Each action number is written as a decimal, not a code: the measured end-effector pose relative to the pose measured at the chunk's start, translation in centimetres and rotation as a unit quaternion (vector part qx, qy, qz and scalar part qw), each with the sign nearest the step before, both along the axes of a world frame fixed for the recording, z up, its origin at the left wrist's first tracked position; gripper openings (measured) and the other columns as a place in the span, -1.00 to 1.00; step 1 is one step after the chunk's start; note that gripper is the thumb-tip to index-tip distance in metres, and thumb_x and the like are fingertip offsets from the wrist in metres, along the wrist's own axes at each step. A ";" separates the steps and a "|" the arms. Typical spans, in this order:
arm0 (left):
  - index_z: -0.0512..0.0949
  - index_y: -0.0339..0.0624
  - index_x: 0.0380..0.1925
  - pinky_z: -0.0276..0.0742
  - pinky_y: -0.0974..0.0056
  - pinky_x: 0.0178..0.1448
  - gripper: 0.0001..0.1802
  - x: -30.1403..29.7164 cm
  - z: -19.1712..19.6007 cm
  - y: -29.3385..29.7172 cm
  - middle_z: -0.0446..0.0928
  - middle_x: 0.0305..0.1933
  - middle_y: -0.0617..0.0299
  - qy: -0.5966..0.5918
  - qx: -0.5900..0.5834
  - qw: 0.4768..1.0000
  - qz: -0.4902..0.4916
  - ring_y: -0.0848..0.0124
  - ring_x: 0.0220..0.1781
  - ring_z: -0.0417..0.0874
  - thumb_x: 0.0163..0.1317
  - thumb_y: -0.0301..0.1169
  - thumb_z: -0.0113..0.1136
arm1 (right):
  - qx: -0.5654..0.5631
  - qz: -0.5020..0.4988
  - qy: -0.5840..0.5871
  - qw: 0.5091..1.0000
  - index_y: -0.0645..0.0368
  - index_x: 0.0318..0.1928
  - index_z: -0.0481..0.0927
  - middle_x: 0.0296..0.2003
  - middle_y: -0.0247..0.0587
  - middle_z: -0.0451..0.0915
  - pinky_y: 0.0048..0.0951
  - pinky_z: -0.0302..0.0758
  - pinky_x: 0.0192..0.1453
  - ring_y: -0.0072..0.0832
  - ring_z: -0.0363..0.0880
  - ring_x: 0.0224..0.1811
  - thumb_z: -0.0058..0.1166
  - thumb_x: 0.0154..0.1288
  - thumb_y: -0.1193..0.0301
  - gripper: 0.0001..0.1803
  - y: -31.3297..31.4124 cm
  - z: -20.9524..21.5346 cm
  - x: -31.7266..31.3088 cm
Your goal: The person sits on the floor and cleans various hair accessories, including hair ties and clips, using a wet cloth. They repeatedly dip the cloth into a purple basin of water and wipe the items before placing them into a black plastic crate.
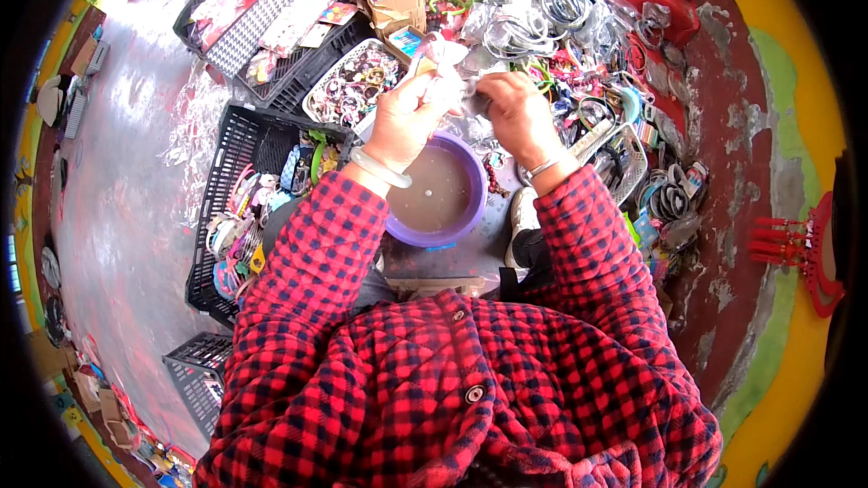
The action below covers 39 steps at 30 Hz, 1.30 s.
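You sat over grey concrete floor (136, 181); black crates (237, 140) of trinkets at left, empty purple bowl (438, 190) mid-frame. Above it, your left hand (407, 117) and right hand (515, 113) pinched a clear packet (445, 59).

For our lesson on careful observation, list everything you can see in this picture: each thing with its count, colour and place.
clear plastic packet: one, clear with some pink, held up between both hands above the bowl
bowl: one, purple, below the hands, holding something brownish
black crates: several, black, to the person's left, one filled with colourful hair accessories
white basket: one, white, beyond the left hand, full of small trinkets
bagged hairbands: a heap, too many to count, mostly dark and clear, beyond the right hand
red comb-like piece: one, red, far right
bangle: one, pale, on the left wrist
bracelet: one, silvery, on the right wrist
left hand: grips the packet
right hand: pinches the packet
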<state>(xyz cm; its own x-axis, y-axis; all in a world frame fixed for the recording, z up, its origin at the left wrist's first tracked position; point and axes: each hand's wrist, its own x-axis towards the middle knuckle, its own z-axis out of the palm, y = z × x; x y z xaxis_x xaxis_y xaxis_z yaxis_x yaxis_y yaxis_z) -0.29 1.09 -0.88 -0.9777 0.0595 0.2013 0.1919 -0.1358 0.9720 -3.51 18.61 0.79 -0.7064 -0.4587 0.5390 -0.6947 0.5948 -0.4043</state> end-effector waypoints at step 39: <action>0.52 -0.28 -0.20 0.39 0.50 -0.34 -0.79 0.7 -0.1 1.3 0.51 -0.44 0.38 -0.001 0.010 1.000 0.008 0.61 -0.44 0.46 0.17 -0.48 0.02 | -0.066 0.079 0.010 0.995 0.15 -0.27 0.53 -0.27 -0.13 0.52 -0.31 0.46 -0.10 -0.17 0.50 -0.20 0.09 -0.08 0.63 -0.73 -1.6 2.3 2.1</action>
<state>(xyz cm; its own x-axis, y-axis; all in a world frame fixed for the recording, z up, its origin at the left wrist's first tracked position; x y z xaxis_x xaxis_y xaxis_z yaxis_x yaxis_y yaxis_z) 0.38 2.41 -1.02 -0.9790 0.0401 0.1997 0.1916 -0.1519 0.9697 -1.46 17.00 3.07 -0.6194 -0.4878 0.6152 -0.7842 0.4206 -0.4561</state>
